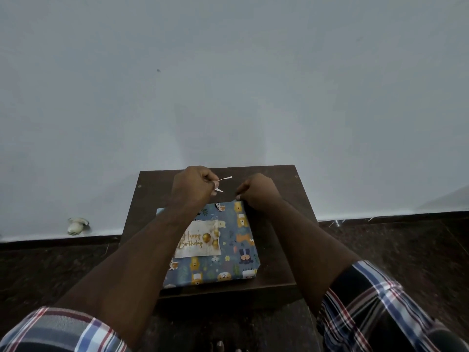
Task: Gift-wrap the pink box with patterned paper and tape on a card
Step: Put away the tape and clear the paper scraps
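Box (pixel 218 245) below fingers (pixel 238 197), tape (pixel 224 179) pinched

The wrapped box (pixel 215 247) lies on the small table (pixel 284 189), which stands against the wall (pixel 228 72). The card (pixel 199 240) lies on top of the box, toward its left side. Beyond the far edge of the box are the 2 hands: the left hand (pixel 193 186) is above the table, the right hand (pixel 256 190) touches the far right corner of the box. A strip of tape (pixel 223 182) is between them, at the left hand's fingertips. A small object (pixel 76 226) lies on the floor (pixel 406 240) far left, by the wall.
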Tool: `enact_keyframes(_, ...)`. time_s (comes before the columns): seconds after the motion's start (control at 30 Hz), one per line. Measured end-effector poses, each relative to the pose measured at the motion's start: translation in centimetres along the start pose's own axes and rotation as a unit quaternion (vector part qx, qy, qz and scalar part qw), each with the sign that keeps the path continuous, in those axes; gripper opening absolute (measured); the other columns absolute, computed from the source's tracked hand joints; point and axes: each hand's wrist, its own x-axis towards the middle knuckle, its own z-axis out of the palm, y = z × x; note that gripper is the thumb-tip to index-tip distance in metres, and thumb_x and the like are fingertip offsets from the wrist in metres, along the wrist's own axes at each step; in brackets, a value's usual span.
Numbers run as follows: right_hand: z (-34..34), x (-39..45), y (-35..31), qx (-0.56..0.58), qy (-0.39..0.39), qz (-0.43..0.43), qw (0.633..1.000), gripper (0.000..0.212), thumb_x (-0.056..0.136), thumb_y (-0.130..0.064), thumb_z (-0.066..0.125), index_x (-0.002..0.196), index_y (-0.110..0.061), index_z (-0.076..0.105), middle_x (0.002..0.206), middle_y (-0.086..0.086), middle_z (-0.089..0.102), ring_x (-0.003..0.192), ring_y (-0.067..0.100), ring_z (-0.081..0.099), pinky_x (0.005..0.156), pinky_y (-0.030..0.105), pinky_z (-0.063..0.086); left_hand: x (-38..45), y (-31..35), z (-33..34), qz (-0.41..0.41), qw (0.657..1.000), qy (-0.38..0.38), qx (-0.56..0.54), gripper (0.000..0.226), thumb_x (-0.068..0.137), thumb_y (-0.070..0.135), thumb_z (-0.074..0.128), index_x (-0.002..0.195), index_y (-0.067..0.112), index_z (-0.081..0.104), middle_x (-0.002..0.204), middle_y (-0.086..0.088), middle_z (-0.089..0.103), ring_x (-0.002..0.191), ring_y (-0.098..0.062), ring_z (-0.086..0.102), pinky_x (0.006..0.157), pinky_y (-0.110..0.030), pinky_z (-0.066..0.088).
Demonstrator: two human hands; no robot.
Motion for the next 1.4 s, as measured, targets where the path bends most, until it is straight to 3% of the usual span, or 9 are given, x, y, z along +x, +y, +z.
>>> enact_keyframes(0.13,-0.1,1.3,-0.3,-0.068,-0.033,-0.025,0.997,0.014,0.084,-0.017,0.079,0.096,-0.011,0.08,0.099,0.002,0.076,0.095,0.018,0.068,0.075,0.024,0.048,0.1,-0.9,-0.3,-0.011,1.0,-0.001,-0.013,0.007,0.09,0.008,0.073,0.088,0.013,0.079,0.079,0.001,0.075,0.06,-0.004,0.071,0.061,-0.011,0.055)
enact_keyframes(0.27,-0.1,1.3,0.1,-0.088,-0.017,-0.01,0.996,0.014,0.091,-0.01,0.06,0.092,-0.004,0.072,0.099,0.011,0.072,0.094,0.028,0.068,0.078,0.033,0.053,-0.2,-1.4,-1.1,-0.027,0.999,-0.003,-0.032,0.007,0.09,0.01,0.074,0.089,0.014,0.079,0.079,0.001,0.075,0.064,-0.007,0.073,0.065,-0.018,0.06)
enact_keyframes(0.43,-1.5,-1.4,-2.2,0.104,0.028,-0.068,0.992,0.02,0.09,-0.004,0.06,0.077,-0.018,0.064,0.072,-0.008,0.065,0.069,0.009,0.061,0.068,0.031,0.052,-1.0,-0.6,-1.6,-0.062,0.992,-0.043,-0.104,0.007,0.087,0.005,0.077,0.089,0.012,0.079,0.081,-0.006,0.077,0.067,-0.012,0.074,0.066,-0.023,0.061)
enact_keyframes(0.6,-2.2,-5.3,-5.3,0.284,0.012,-0.103,0.953,0.003,0.086,-0.003,0.073,0.087,-0.005,0.071,0.071,0.011,0.071,0.067,0.018,0.068,0.071,0.037,0.06,-3.0,1.1,-3.3,-0.067,0.973,-0.07,-0.208,0.004,0.083,0.007,0.081,0.084,0.011,0.08,0.087,-0.007,0.078,0.08,-0.026,0.077,0.08,-0.039,0.062)
enact_keyframes(0.87,-0.3,-12.3,-11.8,0.448,-0.033,-0.084,0.889,0.008,0.09,0.006,0.066,0.092,0.0,0.071,0.085,0.015,0.072,0.076,0.019,0.069,0.072,0.03,0.061,-9.6,1.5,-10.5,-0.064,0.976,-0.034,-0.204,0.012,0.087,-0.002,0.074,0.082,0.008,0.077,0.081,-0.013,0.074,0.076,-0.022,0.072,0.073,-0.029,0.061)
enact_keyframes(1.03,5.5,-17.7,-19.2,0.502,-0.089,-0.094,0.855,0.012,0.089,0.013,0.062,0.09,0.004,0.07,0.091,0.024,0.072,0.08,0.026,0.07,0.08,0.039,0.062,-17.1,-1.9,-18.9,-0.076,0.983,0.006,-0.169,0.017,0.083,-0.006,0.076,0.075,0.008,0.074,0.067,-0.005,0.073,0.065,-0.014,0.071,0.068,-0.027,0.061)
enact_keyframes(1.17,13.1,-23.0,-25.8,0.494,-0.169,-0.075,0.85,0.016,0.09,0.013,0.06,0.093,0.002,0.07,0.086,0.014,0.073,0.076,0.02,0.073,0.067,0.024,0.06,-24.5,-8.2,-26.2,-0.113,0.99,0.059,-0.068,0.024,0.08,0.003,0.08,0.068,0.023,0.075,0.062,0.006,0.072,0.059,-0.006,0.066,0.065,-0.025,0.054)
enact_keyframes(1.3,20.4,-27.8,-30.5,0.456,-0.234,-0.07,0.856,0.016,0.09,0.01,0.06,0.094,-0.002,0.071,0.088,0.013,0.072,0.076,0.017,0.071,0.073,0.027,0.062,-32.0,-14.4,-31.1,-0.16,0.983,0.09,-0.017,0.026,0.08,0.014,0.081,0.064,0.032,0.073,0.068,0.006,0.073,0.062,-0.006,0.063,0.072,-0.029,0.051)
enact_keyframes(1.4,25.4,-30.6,-32.4,0.376,-0.237,-0.082,0.892,0.013,0.085,0.001,0.071,0.081,-0.011,0.073,0.085,0.013,0.075,0.075,0.023,0.074,0.07,0.034,0.062,-37.4,-17.8,-32.8,-0.199,0.974,0.104,-0.005,0.029,0.086,0.008,0.076,0.068,0.03,0.075,0.071,0.002,0.075,0.069,-0.012,0.068,0.077,-0.032,0.054)
